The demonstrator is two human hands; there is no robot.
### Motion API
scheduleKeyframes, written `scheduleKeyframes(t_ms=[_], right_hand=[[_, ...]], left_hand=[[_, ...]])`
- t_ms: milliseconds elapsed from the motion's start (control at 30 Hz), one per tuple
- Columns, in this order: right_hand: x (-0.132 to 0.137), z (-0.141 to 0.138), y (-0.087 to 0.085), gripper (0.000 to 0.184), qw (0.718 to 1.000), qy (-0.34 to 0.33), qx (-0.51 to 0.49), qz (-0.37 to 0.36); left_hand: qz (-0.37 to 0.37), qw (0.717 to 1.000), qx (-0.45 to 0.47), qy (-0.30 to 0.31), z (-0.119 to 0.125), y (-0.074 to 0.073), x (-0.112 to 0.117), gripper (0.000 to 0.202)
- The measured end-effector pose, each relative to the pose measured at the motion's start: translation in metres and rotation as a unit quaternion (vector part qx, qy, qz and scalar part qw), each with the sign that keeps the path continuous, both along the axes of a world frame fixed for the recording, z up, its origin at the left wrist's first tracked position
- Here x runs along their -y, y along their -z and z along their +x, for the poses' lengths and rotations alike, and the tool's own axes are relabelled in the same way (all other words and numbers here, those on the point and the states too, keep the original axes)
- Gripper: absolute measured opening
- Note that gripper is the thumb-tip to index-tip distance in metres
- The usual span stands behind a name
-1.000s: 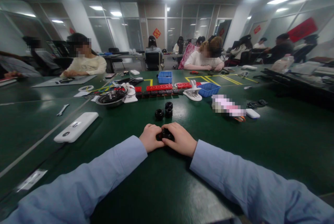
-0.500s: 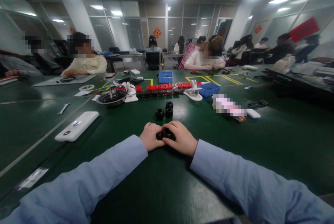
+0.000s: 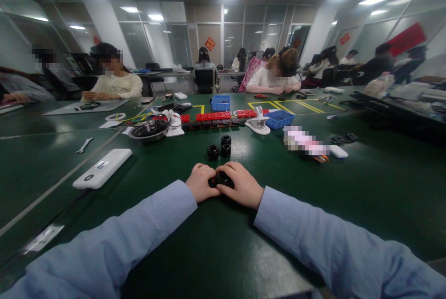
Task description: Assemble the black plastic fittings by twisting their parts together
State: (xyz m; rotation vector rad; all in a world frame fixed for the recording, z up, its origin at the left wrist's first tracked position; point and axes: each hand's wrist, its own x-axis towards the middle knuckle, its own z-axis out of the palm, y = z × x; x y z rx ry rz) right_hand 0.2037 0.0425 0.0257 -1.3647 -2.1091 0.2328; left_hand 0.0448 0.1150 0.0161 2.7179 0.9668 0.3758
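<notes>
My left hand [image 3: 201, 183] and my right hand [image 3: 242, 185] rest together on the green table [image 3: 209, 243], fingers curled. Between them they grip a small black round part [image 3: 221, 178], most of it hidden by the fingers. Three more black round parts [image 3: 220, 146] stand on the table a short way beyond my hands. Both forearms wear light blue sleeves.
A white flat device [image 3: 102, 168] lies to the left, with a small wrench [image 3: 84, 145] beyond it. A bowl of cables [image 3: 149, 130], red and black blocks [image 3: 212, 119], blue bins [image 3: 278, 119] and a white clamp [image 3: 258, 124] sit further back. Several people sit at the far side.
</notes>
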Motion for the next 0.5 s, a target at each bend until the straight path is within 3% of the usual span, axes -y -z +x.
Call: scheduleKeyframes(t_ms=[500], right_hand=[[-0.0013, 0.0015, 0.0012, 0.036, 1.0, 0.005, 0.006, -0.017]], left_hand=[[-0.012, 1.0, -0.007, 0.001, 0.0, -0.0002, 0.0011, 0.021]])
